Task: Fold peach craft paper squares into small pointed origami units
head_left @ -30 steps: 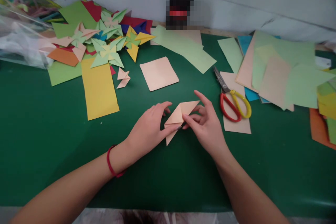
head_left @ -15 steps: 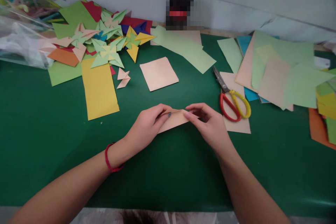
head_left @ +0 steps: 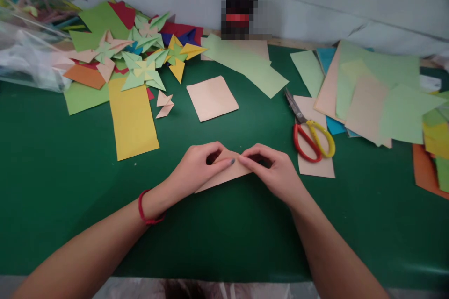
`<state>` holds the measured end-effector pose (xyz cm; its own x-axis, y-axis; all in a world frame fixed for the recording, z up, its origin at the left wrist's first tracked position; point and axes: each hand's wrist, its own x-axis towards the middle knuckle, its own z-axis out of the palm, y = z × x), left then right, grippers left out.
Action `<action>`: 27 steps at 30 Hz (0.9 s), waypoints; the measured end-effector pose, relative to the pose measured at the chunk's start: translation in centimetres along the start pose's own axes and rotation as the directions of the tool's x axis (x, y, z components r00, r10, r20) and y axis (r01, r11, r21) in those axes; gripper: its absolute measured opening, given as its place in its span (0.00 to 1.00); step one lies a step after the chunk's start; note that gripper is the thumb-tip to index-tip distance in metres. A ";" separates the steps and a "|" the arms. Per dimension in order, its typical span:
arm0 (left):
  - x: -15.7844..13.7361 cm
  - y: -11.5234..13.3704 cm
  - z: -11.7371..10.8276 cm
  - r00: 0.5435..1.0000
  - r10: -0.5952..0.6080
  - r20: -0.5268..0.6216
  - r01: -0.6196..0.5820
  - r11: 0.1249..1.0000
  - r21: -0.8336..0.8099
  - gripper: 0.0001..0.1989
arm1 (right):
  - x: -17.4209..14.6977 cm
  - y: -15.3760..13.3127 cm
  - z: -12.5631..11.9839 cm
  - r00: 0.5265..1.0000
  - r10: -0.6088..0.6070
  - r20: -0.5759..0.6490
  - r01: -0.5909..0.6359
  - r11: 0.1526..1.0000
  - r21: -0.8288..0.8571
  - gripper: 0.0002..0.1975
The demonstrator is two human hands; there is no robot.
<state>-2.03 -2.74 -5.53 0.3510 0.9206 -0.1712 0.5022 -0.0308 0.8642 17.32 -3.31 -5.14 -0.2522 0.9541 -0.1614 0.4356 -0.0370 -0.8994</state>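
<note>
Both hands hold one folded sheet of pale pink paper (head_left: 224,175) low over the green table. My left hand (head_left: 199,163) grips its left part, thumb lying on top and fingers curled behind. At the paper's right part, my right hand (head_left: 271,166) pinches the upper edge between thumb and forefinger. The two thumbs are close together near the middle. Beyond the hands lies a stack of square pink paper (head_left: 212,98). A small folded pink paper piece (head_left: 164,104) sits to its left.
Scissors (head_left: 308,126) with red and yellow handles rest on a pink sheet (head_left: 317,168) at right. A yellow sheet (head_left: 133,124) and folded paper stars (head_left: 143,70) lie at left. Loose green sheets (head_left: 400,117) are piled far right. A clear plastic bag (head_left: 31,60) stands back left.
The folded paper has come slightly nearer to me and tipped, showing more of its face. My right hand has shifted left, bringing the thumbs closer together.
</note>
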 end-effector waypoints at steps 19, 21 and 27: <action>-0.9 -0.8 0.9 0.745 0.667 -0.021 -0.509 0.588 0.628 0.11 | 0.8 1.8 -0.5 0.952 0.147 -0.269 -0.106 0.981 0.162 0.09; -1.1 -0.6 1.3 0.711 0.689 0.139 -0.576 0.458 0.677 0.14 | 0.8 1.8 -0.5 0.967 0.128 -0.220 -0.097 0.984 0.147 0.09; -1.3 -0.5 1.1 0.781 0.591 0.203 -0.527 0.448 0.722 0.10 | 0.6 1.7 -0.1 0.993 0.035 -0.111 -0.038 0.999 -0.021 0.10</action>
<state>-1.88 -4.37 -6.21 0.7313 0.6214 0.2814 0.6106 -0.7802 0.1360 18.02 -2.79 -6.66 -0.1394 0.9793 -0.1471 0.4626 -0.0669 -0.8840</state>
